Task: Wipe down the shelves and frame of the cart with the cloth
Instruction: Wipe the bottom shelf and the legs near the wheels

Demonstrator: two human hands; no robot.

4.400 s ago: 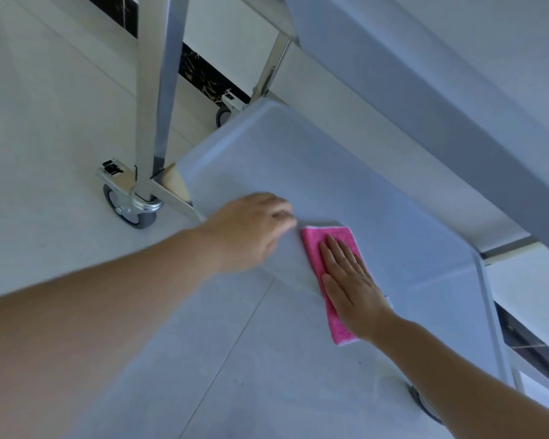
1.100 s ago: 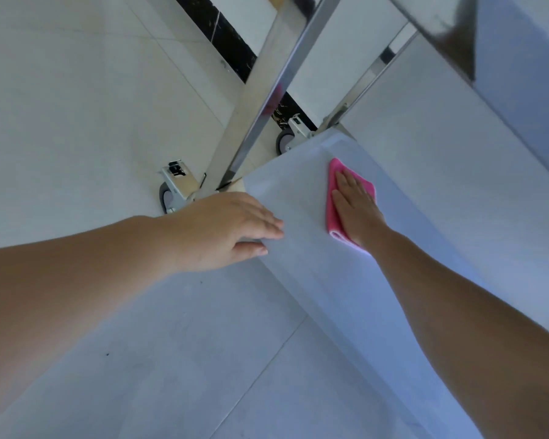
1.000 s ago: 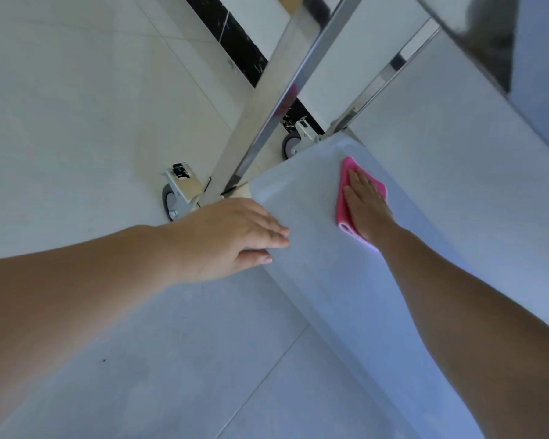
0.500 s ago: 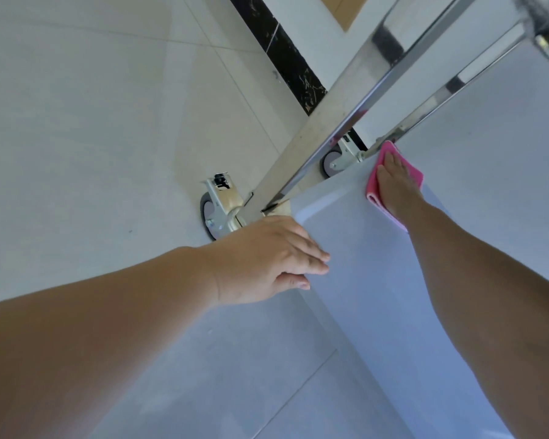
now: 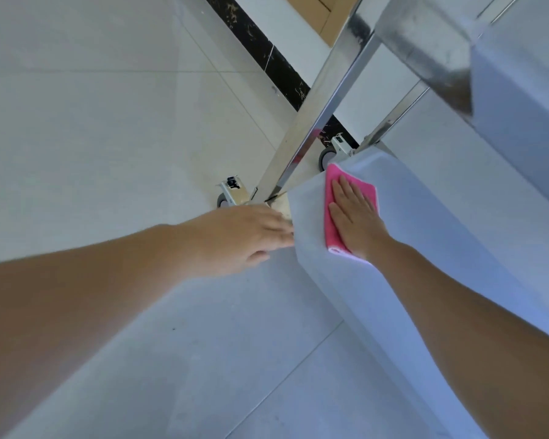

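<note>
The cart's bottom shelf (image 5: 425,248) is a pale grey tray low above the floor. A pink cloth (image 5: 332,198) lies flat on its left end, near the edge. My right hand (image 5: 355,220) presses down on the cloth with fingers spread flat. My left hand (image 5: 241,239) rests at the shelf's near-left corner, fingertips touching its edge, holding nothing. A shiny metal post (image 5: 317,122) of the frame rises from that corner. The upper shelf (image 5: 520,106) hangs over at the top right.
Two caster wheels stand on the pale tiled floor: one (image 5: 227,198) by the near post, one (image 5: 328,155) at the far corner. A black marble skirting strip (image 5: 267,55) runs along the white wall behind. A second thin post (image 5: 393,115) rises at the far corner.
My right hand slid the cloth along the shelf toward its far-left end, then slightly back toward me. My left hand stayed at the shelf's near corner. The view swung right and closer.
</note>
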